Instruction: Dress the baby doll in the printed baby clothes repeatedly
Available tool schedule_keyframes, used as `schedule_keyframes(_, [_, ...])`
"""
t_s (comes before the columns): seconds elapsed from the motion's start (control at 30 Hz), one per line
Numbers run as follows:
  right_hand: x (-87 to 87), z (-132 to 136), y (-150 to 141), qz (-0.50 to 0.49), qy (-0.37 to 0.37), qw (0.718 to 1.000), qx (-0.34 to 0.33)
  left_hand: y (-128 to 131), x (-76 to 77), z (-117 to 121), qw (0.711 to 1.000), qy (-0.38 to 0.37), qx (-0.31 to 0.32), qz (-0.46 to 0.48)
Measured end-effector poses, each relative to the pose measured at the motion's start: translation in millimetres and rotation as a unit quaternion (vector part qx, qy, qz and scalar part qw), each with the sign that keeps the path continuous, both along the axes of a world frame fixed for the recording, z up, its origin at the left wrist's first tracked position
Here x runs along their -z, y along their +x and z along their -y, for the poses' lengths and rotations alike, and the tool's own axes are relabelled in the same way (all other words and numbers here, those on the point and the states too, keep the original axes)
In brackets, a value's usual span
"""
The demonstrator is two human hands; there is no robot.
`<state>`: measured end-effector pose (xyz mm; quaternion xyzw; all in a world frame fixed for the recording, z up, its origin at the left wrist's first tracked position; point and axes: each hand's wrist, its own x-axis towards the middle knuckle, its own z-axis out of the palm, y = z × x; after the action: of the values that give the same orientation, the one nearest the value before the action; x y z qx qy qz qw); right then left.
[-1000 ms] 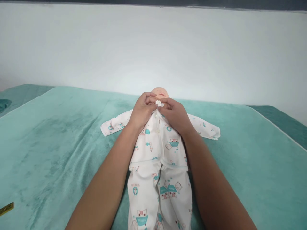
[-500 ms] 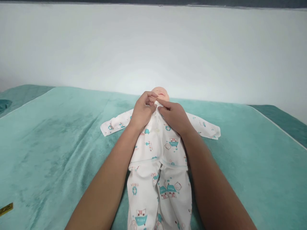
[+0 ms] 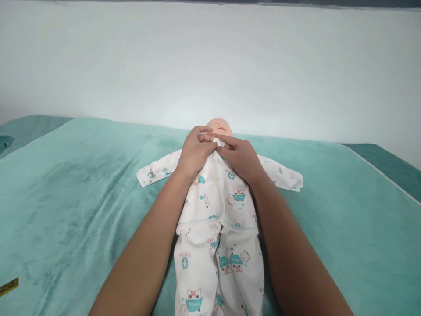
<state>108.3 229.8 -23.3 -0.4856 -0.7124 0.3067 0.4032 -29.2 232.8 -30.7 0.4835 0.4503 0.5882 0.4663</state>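
A baby doll [image 3: 219,125] lies on its back, dressed in a white printed baby shirt [image 3: 205,199] and matching trousers [image 3: 197,263]. At the shirt's collar, just below the doll's chin, my left hand [image 3: 196,149] pinches one side of the front opening. My right hand [image 3: 238,156] grips the other side, its thumb and fingers close to those of the left. A bit of white collar shows between the fingertips; the fastener there is too small to make out. The shirt's sleeves stretch out to both sides.
A teal plush cover [image 3: 332,210] spreads beneath the doll, wrinkled on the left. Behind it stands a white wall [image 3: 210,66]. A small yellow strip with dark marks [image 3: 9,287] lies at the lower left edge.
Both hands stay at the collar, with small finger movements. The bit of collar between the fingertips has shifted slightly. The doll lies as before.
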Motion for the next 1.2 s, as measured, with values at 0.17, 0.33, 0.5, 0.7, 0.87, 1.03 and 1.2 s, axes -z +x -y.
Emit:
schedule_keyframes(0.17, [0.0, 1.0, -0.2, 0.005, -0.002, 1.000, -0.005, -0.5, 1.0, -0.7, 1.000, 0.014, 0.008, 0.004])
schedule_keyframes(0.33, [2.1, -1.4, -2.7, -0.022, -0.010, 0.999, 0.025, -1.1, 2.3, -4.1, 0.998, 0.040, -0.010, -0.051])
schedule_keyframes(0.5, [7.1, -5.2, -4.0, -0.065, -0.007, 0.992, 0.108, -1.3, 1.1, -3.4, 0.994, 0.035, -0.016, -0.104])
schedule_keyframes(0.7, [9.6, -5.1, -3.6, -0.061, 0.019, 0.990, 0.127, -2.1, 0.1, -3.6, 0.982, 0.039, -0.007, -0.187])
schedule_keyframes(0.87, [12.1, -6.1, -3.2, -0.045, 0.029, 0.991, 0.126, -2.5, 1.7, -5.4, 0.982, 0.032, -0.001, -0.186])
schedule_keyframes(1.03, [10.5, -4.6, -3.4, -0.008, 0.029, 0.994, 0.101, -2.7, 2.3, -5.4, 0.986, 0.044, -0.009, -0.161])
schedule_keyframes(1.2, [10.4, -5.4, -2.9, 0.011, 0.032, 0.994, 0.099, -2.0, -0.3, -3.5, 0.986, 0.035, -0.011, -0.163])
